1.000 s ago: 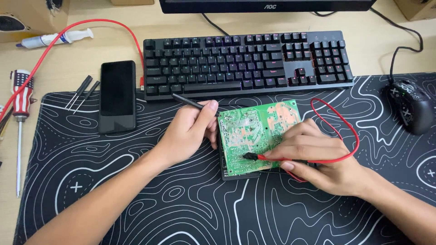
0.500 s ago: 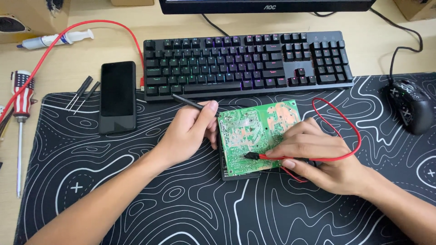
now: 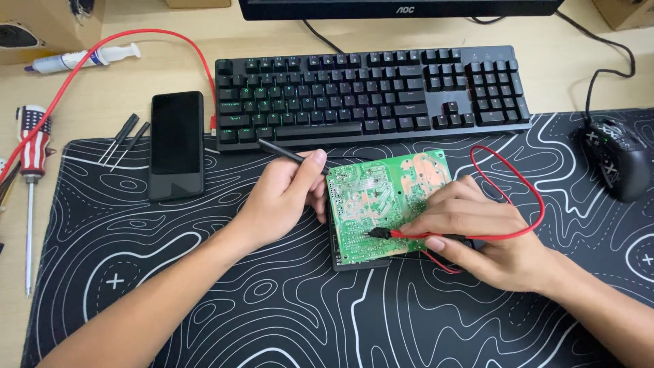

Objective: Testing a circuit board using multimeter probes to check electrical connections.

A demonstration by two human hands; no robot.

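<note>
Green and solder-side up, the circuit board (image 3: pixel 385 204) lies on a black desk mat (image 3: pixel 272 300) with white contour lines, just below the keyboard (image 3: pixel 371 92). The right hand (image 3: pixel 477 235) has its grip pinched on a red test probe (image 3: pixel 409 234), whose dark tip touches the board's lower middle; the red lead (image 3: pixel 524 184) loops above the hand. The left hand (image 3: pixel 283 201) steadies the board's left edge, its grip pinching a black probe (image 3: pixel 283 152). On the desk (image 3: pixel 136 75) lie a dark phone (image 3: pixel 176 144), a screwdriver (image 3: pixel 30 177) and a syringe tube (image 3: pixel 85 58) to the left, a mouse (image 3: pixel 613 160) to the right.
</note>
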